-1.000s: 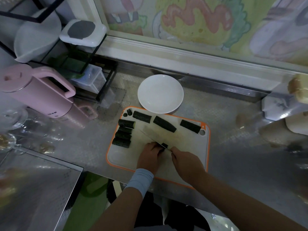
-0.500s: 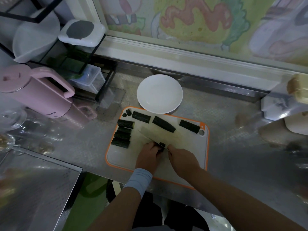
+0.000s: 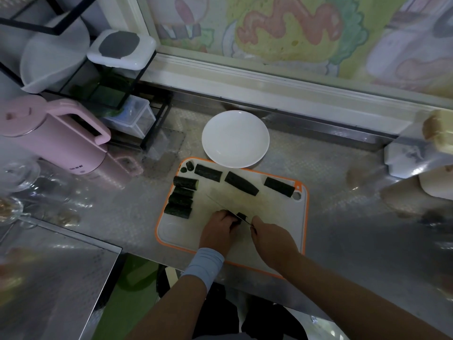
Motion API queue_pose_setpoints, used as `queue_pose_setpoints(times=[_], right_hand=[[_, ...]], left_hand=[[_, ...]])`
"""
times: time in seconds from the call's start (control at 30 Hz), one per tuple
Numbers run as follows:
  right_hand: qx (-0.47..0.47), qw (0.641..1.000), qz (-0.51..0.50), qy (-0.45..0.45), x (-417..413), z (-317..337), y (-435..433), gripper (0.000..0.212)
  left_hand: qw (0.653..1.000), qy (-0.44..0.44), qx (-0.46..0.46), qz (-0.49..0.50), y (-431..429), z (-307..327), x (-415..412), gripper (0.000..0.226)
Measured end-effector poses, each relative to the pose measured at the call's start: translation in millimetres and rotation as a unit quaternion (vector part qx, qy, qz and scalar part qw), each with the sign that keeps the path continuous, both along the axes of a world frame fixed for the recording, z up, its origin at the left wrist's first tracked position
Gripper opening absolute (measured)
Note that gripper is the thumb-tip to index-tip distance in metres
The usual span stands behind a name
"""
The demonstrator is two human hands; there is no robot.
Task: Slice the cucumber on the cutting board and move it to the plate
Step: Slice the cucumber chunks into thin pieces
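Cutting board (image 3: 282,217), orange-rimmed, carrying cucumber lengths (image 3: 180,201) along its far and left sides. Plate (image 3: 235,138), no cucumber on it. Left hand (image 3: 219,231), fingers curled on a cucumber stub (image 3: 241,215); right hand (image 3: 272,239) gripping knife (image 3: 220,206), blade across the stub as a second ago, so I judge slicing unfinished. Mark on pink kettle (image 3: 56,141): too small to read.

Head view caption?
Left hand holds a cucumber piece on the cutting board; right hand slices it with a knife.

I see a metal worktop (image 3: 343,217) carrying an orange-rimmed cutting board (image 3: 269,209) near the middle, a white plate (image 3: 235,138) at its far edge, and a pink kettle (image 3: 56,141) to the left.
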State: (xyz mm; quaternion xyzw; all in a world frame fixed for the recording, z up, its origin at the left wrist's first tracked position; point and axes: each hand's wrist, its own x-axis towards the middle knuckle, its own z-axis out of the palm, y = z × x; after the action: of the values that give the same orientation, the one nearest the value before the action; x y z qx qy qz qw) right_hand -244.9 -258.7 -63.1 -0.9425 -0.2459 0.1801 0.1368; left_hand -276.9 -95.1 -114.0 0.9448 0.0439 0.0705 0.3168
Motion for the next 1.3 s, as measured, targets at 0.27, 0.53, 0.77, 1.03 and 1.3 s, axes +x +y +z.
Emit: queue_pose_setpoints(times=[0.27,0.53,0.77,1.03,1.3], right_hand=[[0.004,1.000,0.015,0.017,12.3,1.7,12.7,0.030],[-0.002,1.000,0.001,0.014,-2.6,10.1,-8.9,0.025],[0.016,1.000,-0.001,0.002,0.8,1.3,6.0,0.029],[0.027,1.000,0.015,-0.004,4.9,-0.4,10.5,0.033],[0.011,1.000,-0.004,0.004,-6.4,7.1,-10.5,0.024]], left_hand=[[1.000,-0.006,-0.007,0.008,-0.8,-1.7,-1.1,0.009],[1.000,0.004,0.019,0.006,-1.0,-2.6,-0.8,0.015],[1.000,0.014,0.007,0.018,-1.4,3.4,-1.2,0.008],[0.999,0.013,0.020,0.021,-1.5,3.1,-2.3,0.008],[0.999,0.014,0.011,0.032,-3.2,2.0,-3.4,0.014]])
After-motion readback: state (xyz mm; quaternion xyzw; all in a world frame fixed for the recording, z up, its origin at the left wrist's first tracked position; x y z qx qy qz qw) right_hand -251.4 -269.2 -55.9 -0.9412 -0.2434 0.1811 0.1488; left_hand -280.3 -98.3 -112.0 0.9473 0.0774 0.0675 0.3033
